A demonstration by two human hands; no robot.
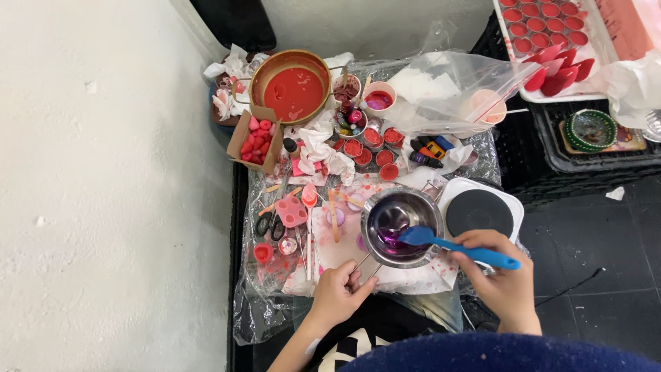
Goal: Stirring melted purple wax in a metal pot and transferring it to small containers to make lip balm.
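At the near edge of the counter (275,303), which is draped in clear plastic sheet, the left hand (337,293) is closed around the wire handle of a small steel pot (401,227). The right hand (502,275) grips the handle of a blue spatula (458,246), whose blade dips into the purple liquid at the bottom of the pot. The pot stands near the counter's near right corner, just beside a white hot plate (480,212) with a round black top.

Left of the pot lie wooden sticks (333,215), a pink mould (291,211), black-handled scissors (268,224) and a small red cup (263,253).

Further in, around the middle, sits a cluster of small red-filled cups (372,146), with little dye bottles (428,150) to their right and crumpled white paper (320,148) to their left.

Toward the far edge stand an open cardboard box (256,141) of pink and red pieces, a brass-coloured pan (290,86) holding red wax, and a clear plastic bag (454,89).

Beyond the far right corner, off the counter, a white tray (551,31) holds rows of red-filled cups.
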